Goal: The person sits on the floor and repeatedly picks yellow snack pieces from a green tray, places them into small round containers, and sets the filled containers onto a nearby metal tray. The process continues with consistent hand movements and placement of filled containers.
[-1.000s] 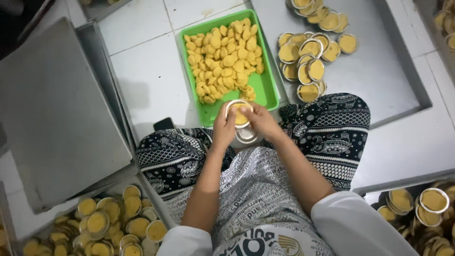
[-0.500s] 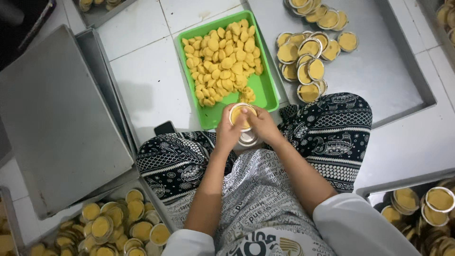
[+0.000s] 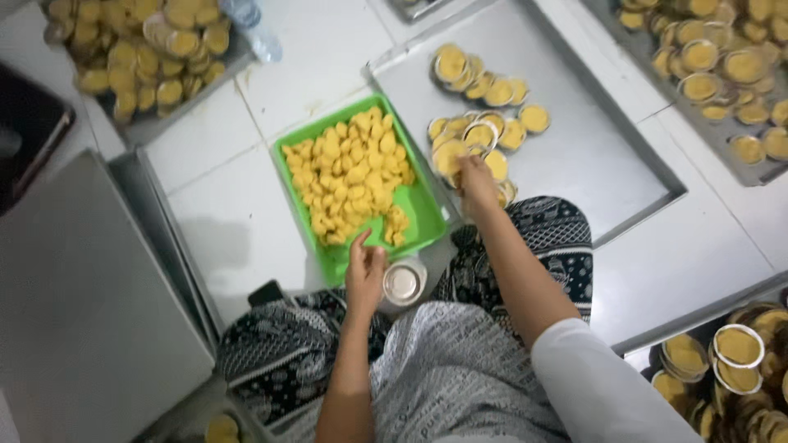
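Your right hand (image 3: 478,182) has left the jar it shared with the other hand half a second ago and now reaches out over the near left corner of the big metal tray (image 3: 607,164), fingers curled down among the filled round cups (image 3: 484,135) clustered there; whether it grips one of them you cannot tell from this view. Your left hand (image 3: 365,275) has stayed close to your lap, fingers loosely bent and not pinching anything, resting just beside the small round jar (image 3: 404,283), which now stands free at the near edge of the green tray (image 3: 423,215). That green tray sits on the white tiled floor (image 3: 238,213) right in front of your knees, heaped with yellow cookies (image 3: 349,172) that fill its far and middle part, while its near right corner shows bare green. The view has also swung since then, so the trays sit lower and further right than before. Left of you lies a large grey metal sheet (image 3: 82,312), edge to the green tray with a strip of tile between. More filled cups crowd a tray at the far left (image 3: 144,49), another at the far right (image 3: 714,66), and a pile at your near right (image 3: 730,361). Bare metal runs across the big tray's right and near parts, beyond the cups.
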